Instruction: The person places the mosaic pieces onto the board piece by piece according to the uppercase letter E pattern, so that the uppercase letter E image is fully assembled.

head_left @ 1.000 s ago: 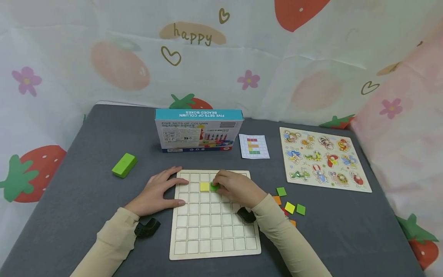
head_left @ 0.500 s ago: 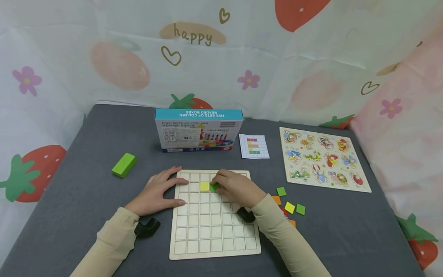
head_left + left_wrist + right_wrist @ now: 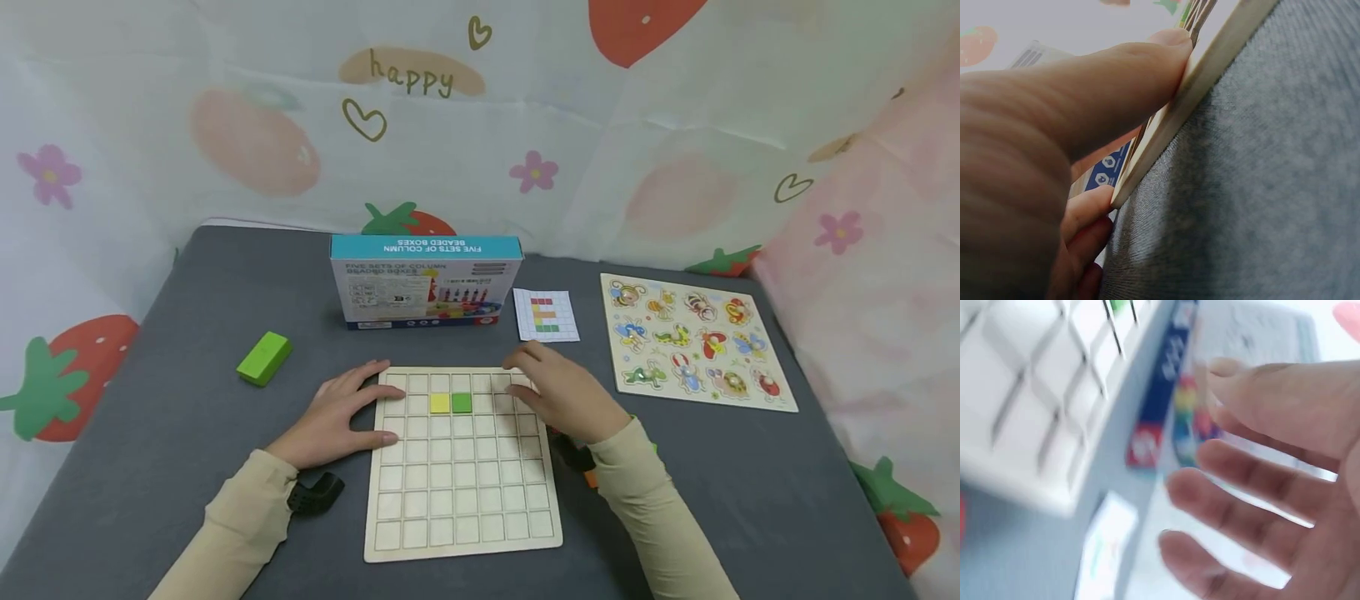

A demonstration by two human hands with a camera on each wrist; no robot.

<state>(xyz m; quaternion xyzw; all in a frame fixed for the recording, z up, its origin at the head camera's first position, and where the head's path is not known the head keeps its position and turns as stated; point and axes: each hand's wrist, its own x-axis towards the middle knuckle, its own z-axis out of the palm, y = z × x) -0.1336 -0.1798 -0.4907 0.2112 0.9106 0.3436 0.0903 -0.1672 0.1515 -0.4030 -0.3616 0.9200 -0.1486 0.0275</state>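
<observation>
A wooden grid board [image 3: 463, 500] lies before me, with a yellow square tile [image 3: 439, 403] and a green square tile [image 3: 461, 403] side by side in its second row. My left hand [image 3: 333, 417] rests on the board's left edge, its thumb and fingertips spread along it; the left wrist view shows the thumb [image 3: 1129, 75] on top of the rim. Over the board's upper right corner is my right hand [image 3: 558, 392], fingers loosely bent and apart. Nothing sits between its thumb and fingers [image 3: 1229, 506] in the blurred right wrist view.
Behind the board stands a cardboard box [image 3: 427, 287], with a small pattern card [image 3: 566, 317] to its right. An insect puzzle board [image 3: 697, 342] lies at the far right, a green block [image 3: 264, 358] at the left. Loose tiles, including an orange tile [image 3: 591, 478], are mostly hidden by the right arm.
My right hand has let go of the green tile, now lying in its cell, and moved right to the board's corner. The left hand has stayed on the edge.
</observation>
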